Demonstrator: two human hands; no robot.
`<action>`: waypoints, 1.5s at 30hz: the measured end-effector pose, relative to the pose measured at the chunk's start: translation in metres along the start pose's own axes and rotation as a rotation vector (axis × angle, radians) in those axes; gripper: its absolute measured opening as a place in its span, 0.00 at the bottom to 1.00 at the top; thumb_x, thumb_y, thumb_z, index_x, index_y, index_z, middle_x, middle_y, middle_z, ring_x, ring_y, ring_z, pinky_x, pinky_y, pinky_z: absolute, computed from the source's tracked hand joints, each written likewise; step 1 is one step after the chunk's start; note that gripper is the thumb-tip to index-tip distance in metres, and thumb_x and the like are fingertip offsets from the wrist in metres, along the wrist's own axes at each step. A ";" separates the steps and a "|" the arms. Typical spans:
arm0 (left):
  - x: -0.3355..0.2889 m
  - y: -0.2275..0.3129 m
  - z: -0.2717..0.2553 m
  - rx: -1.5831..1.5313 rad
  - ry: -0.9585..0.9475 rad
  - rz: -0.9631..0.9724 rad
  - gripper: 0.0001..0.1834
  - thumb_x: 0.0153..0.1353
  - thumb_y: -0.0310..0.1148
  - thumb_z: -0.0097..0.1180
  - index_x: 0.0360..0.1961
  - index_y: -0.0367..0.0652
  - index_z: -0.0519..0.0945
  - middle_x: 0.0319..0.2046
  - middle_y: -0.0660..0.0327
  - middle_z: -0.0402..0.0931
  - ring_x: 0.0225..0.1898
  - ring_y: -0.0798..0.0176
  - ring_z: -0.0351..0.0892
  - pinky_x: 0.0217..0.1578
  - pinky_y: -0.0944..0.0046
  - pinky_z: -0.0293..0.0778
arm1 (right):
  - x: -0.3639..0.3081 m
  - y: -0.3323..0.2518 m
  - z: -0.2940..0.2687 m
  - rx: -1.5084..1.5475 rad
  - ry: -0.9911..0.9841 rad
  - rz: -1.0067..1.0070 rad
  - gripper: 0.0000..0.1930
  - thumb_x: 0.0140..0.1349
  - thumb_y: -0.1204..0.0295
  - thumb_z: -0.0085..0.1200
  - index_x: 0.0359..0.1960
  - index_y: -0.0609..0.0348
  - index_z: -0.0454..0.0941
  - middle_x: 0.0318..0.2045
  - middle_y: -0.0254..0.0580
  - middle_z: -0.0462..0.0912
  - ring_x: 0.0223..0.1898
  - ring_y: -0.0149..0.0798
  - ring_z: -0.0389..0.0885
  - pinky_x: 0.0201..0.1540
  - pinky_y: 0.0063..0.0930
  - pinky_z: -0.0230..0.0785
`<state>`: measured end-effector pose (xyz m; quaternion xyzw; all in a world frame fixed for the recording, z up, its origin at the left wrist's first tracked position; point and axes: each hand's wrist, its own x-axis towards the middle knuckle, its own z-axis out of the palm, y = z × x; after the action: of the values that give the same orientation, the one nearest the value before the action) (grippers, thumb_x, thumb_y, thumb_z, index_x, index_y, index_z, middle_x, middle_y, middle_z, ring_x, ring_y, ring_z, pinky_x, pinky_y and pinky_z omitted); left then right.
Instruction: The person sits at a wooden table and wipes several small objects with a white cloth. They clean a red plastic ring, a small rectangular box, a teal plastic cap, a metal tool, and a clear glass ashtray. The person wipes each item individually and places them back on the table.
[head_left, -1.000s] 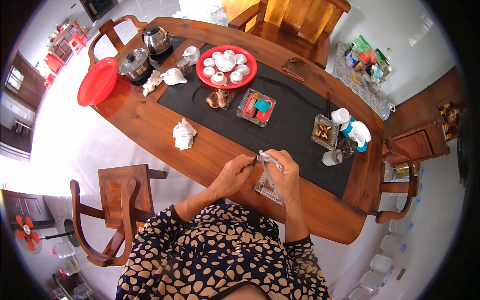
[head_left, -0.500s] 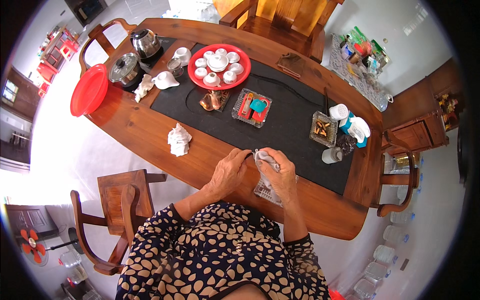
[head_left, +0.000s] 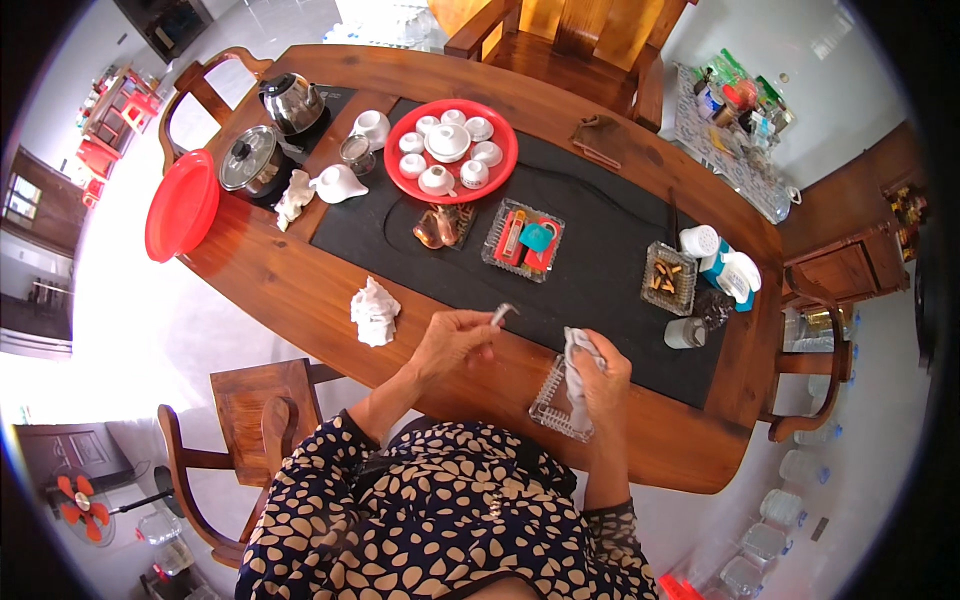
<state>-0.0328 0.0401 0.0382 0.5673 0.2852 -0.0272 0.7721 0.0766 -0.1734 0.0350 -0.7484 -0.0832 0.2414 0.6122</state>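
Note:
Above the table's near edge, my left hand [head_left: 455, 342] pinches a small thin metal piece with a curved, hook-like end [head_left: 504, 312]; its exact kind is too small to make out. My right hand [head_left: 606, 380] is closed around a crumpled pale grey cloth [head_left: 576, 372], whose lower end hangs down. Under the cloth, a clear ridged glass tray [head_left: 548, 410] rests on the wood, partly covered by it. Farther off, another glass tray [head_left: 497, 233] holds red packets and a teal item. A crumpled white cloth [head_left: 375, 312] lies left of my left hand.
A red tray [head_left: 398, 180] with white teacups, a kettle [head_left: 290, 104], a lidded pot [head_left: 250, 160] and a red basin [head_left: 183, 207] stand at the far left. An ashtray with cigarette butts [head_left: 668, 278], a glass jar [head_left: 685, 333] and a spray bottle [head_left: 740, 275] are at right.
My hands, earlier together at the cloth, have drawn apart. My left hand holds the small metal piece away from the cloth; my right hand keeps the cloth and is farther right.

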 end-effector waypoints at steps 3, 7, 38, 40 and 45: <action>0.050 -0.024 -0.020 0.137 0.233 0.266 0.14 0.57 0.31 0.62 0.42 0.32 0.81 0.24 0.63 0.79 0.22 0.73 0.76 0.21 0.73 0.70 | -0.004 0.002 0.000 0.013 0.049 0.051 0.14 0.57 0.74 0.56 0.45 0.66 0.79 0.33 0.36 0.82 0.32 0.25 0.77 0.34 0.18 0.70; 0.098 -0.012 -0.018 0.312 0.419 0.460 0.14 0.54 0.30 0.64 0.40 0.32 0.82 0.22 0.58 0.78 0.22 0.69 0.77 0.24 0.69 0.72 | -0.008 0.011 0.005 -0.032 0.077 0.091 0.13 0.60 0.76 0.53 0.45 0.67 0.78 0.32 0.32 0.80 0.30 0.22 0.75 0.33 0.14 0.68; 0.082 -0.084 0.016 0.684 -0.068 0.500 0.14 0.55 0.31 0.63 0.41 0.36 0.79 0.27 0.55 0.79 0.27 0.65 0.79 0.29 0.65 0.75 | -0.027 0.064 -0.074 -0.133 0.513 -0.008 0.19 0.57 0.76 0.50 0.52 0.64 0.67 0.45 0.45 0.72 0.47 0.38 0.72 0.50 0.30 0.65; 0.061 -0.095 0.035 0.748 -0.190 0.371 0.17 0.55 0.37 0.63 0.39 0.35 0.78 0.26 0.51 0.80 0.27 0.58 0.81 0.29 0.60 0.76 | -0.036 0.096 -0.075 -0.507 0.522 -0.150 0.21 0.55 0.74 0.52 0.52 0.65 0.67 0.47 0.53 0.72 0.50 0.51 0.70 0.55 0.38 0.61; 0.047 -0.124 0.074 0.764 -0.269 0.336 0.22 0.54 0.45 0.62 0.32 0.33 0.75 0.21 0.49 0.78 0.25 0.45 0.80 0.30 0.53 0.76 | -0.045 0.126 -0.050 -0.801 0.524 0.006 0.29 0.50 0.69 0.57 0.56 0.59 0.65 0.44 0.56 0.72 0.47 0.58 0.70 0.51 0.46 0.63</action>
<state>-0.0083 -0.0566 -0.0768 0.8421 0.0553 -0.0785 0.5306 0.0390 -0.2658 -0.0670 -0.9613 -0.0104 -0.0047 0.2752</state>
